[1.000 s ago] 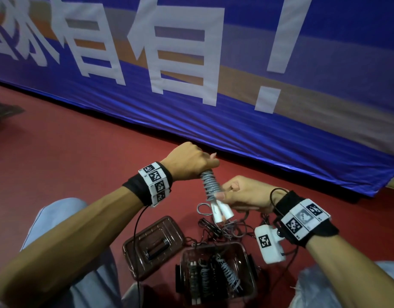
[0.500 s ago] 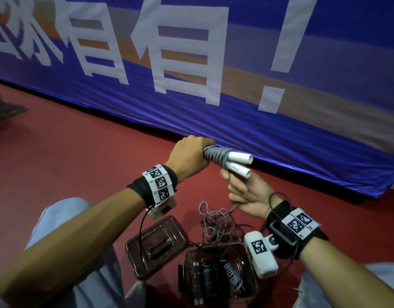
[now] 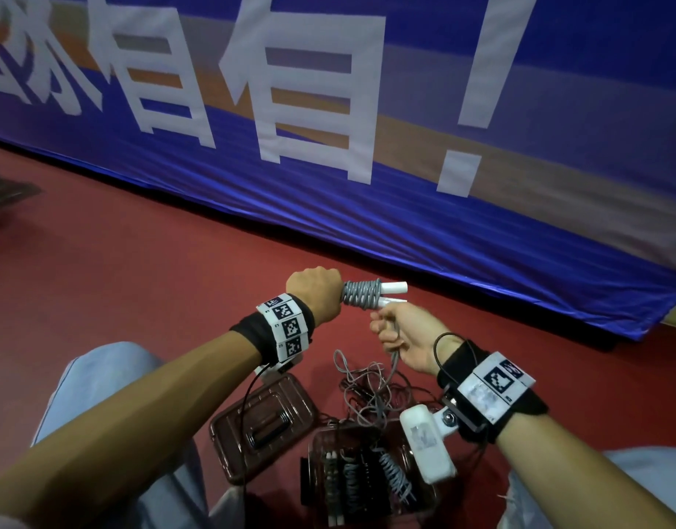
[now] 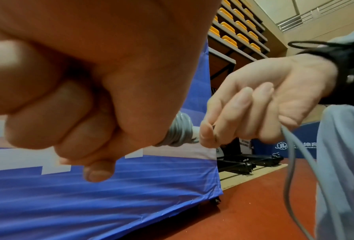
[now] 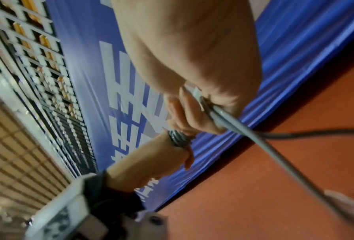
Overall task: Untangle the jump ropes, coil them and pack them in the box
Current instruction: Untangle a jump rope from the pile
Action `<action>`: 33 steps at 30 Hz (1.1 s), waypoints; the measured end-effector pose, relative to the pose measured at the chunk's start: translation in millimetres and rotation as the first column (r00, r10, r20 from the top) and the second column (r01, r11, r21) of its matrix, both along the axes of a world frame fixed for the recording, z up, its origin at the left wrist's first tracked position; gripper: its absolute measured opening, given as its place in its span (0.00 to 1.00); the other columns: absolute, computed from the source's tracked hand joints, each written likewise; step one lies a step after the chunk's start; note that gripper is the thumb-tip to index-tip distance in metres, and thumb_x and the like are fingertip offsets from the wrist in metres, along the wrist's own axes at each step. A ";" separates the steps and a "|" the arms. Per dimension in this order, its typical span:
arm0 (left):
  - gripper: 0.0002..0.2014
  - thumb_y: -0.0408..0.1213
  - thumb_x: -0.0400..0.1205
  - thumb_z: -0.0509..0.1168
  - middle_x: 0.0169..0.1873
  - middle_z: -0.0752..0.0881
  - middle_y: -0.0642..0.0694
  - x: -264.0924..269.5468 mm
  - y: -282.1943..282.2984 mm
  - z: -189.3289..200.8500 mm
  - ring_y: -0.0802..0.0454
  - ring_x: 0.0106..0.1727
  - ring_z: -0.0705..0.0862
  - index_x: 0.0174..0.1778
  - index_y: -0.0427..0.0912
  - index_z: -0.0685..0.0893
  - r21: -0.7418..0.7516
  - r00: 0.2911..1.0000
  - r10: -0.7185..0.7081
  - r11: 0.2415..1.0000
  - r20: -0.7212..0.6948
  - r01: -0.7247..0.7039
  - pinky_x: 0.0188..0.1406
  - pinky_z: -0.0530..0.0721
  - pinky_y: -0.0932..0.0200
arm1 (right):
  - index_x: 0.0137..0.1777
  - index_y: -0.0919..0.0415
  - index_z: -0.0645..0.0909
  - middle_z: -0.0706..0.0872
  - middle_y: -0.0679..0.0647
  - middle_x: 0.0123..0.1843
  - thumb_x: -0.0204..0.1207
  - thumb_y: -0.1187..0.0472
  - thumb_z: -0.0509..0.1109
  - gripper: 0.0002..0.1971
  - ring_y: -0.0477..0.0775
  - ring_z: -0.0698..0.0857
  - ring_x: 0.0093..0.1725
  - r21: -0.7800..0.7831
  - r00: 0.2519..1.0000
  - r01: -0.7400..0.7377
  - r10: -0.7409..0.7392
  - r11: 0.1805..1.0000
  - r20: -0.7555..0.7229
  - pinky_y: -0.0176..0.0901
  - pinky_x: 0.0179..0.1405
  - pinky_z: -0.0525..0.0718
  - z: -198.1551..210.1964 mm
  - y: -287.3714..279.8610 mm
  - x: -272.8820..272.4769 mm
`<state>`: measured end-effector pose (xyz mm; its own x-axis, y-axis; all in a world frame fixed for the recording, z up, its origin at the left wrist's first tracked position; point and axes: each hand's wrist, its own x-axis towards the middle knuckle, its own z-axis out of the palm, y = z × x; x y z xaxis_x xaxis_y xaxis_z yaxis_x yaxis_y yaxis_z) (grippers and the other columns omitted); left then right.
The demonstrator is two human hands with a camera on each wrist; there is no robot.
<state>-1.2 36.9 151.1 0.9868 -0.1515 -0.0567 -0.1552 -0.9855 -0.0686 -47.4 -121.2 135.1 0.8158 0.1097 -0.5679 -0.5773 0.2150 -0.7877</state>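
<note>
My left hand (image 3: pixel 315 290) grips two white jump-rope handles (image 3: pixel 393 289) held level, their tips pointing right. Grey cord (image 3: pixel 361 294) is wound in tight turns around them; the same coil (image 4: pixel 179 132) shows past my fist in the left wrist view. My right hand (image 3: pixel 399 332) sits just below the handle tips, fingers curled round the loose grey cord (image 5: pixel 229 121). That cord runs down to a tangle of ropes (image 3: pixel 370 387) on the red floor. A brown see-through box (image 3: pixel 321 448) near my knees holds several coiled ropes (image 3: pixel 395 479).
The box's brown lid (image 3: pixel 262 425) lies on the floor left of the box. A blue banner (image 3: pixel 367 127) with white characters stands along the far side. Red floor (image 3: pixel 119 261) stretches out to the left. My knees in light trousers (image 3: pixel 99 379) flank the box.
My left hand swung the handles from pointing down to level and lifted them. My right hand let go of the handle tips, opened, then took hold of the loose cord below them.
</note>
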 end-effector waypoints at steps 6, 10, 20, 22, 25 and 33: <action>0.10 0.38 0.84 0.65 0.52 0.89 0.45 -5.6 -5.2 3.8 0.44 0.52 0.89 0.60 0.43 0.83 0.155 0.998 -0.052 0.986 -0.035 0.057 0.42 0.78 0.53 | 0.40 0.66 0.89 0.84 0.50 0.28 0.84 0.63 0.65 0.15 0.45 0.79 0.21 -0.900 0.842 -0.119 0.522 0.419 0.132 0.33 0.18 0.71 -3.5 -11.5 -15.1; 0.09 0.37 0.84 0.65 0.51 0.89 0.47 -8.5 -3.9 3.6 0.46 0.51 0.89 0.58 0.43 0.85 0.223 0.989 -0.116 0.966 -0.091 0.134 0.41 0.78 0.54 | 0.36 0.59 0.82 0.82 0.53 0.34 0.83 0.49 0.73 0.18 0.57 0.81 0.32 -0.994 0.640 0.102 0.762 0.043 0.099 0.42 0.33 0.73 -1.7 -22.9 -15.8; 0.09 0.37 0.84 0.65 0.55 0.89 0.47 -11.1 -3.9 2.2 0.45 0.55 0.89 0.58 0.43 0.85 0.376 0.932 -0.319 0.853 -0.170 0.361 0.44 0.81 0.53 | 0.44 0.57 0.81 0.85 0.50 0.41 0.66 0.31 0.78 0.28 0.56 0.85 0.39 -0.969 0.465 0.248 0.877 0.004 0.122 0.47 0.37 0.79 -3.1 -28.0 -8.4; 0.08 0.36 0.84 0.65 0.55 0.89 0.45 -9.8 -0.3 8.2 0.44 0.55 0.89 0.57 0.43 0.85 0.398 0.914 -0.374 0.823 -0.157 0.405 0.44 0.81 0.52 | 0.49 0.57 0.82 0.87 0.50 0.45 0.66 0.29 0.77 0.30 0.57 0.87 0.44 -0.972 0.480 0.233 0.865 0.032 0.143 0.48 0.40 0.82 -8.1 -26.7 -9.8; 0.08 0.35 0.84 0.65 0.55 0.89 0.44 -9.6 1.4 18.8 0.42 0.55 0.89 0.57 0.42 0.85 0.473 0.871 -0.480 0.746 -0.106 0.468 0.42 0.77 0.51 | 0.55 0.57 0.85 0.91 0.52 0.46 0.66 0.30 0.79 0.32 0.56 0.89 0.44 -0.988 0.548 0.089 0.822 0.124 0.152 0.50 0.44 0.88 -7.2 -25.4 -8.6; 0.02 0.37 0.76 0.73 0.34 0.90 0.47 -3.1 13.2 50.5 0.43 0.37 0.90 0.39 0.48 0.87 0.511 0.675 -0.737 0.567 -0.035 0.646 0.29 0.70 0.56 | 0.39 0.60 0.89 0.90 0.53 0.30 0.71 0.42 0.84 0.20 0.47 0.77 0.25 -0.755 0.620 -0.347 0.740 0.556 0.260 0.40 0.25 0.71 -1.0 -15.4 -14.4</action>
<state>-4.3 50.2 201.6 0.5880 -0.7927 -0.1607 -0.7171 -0.4190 -0.5569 -61.7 -136.6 134.1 0.8674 0.4502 -0.2120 0.1221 -0.6056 -0.7864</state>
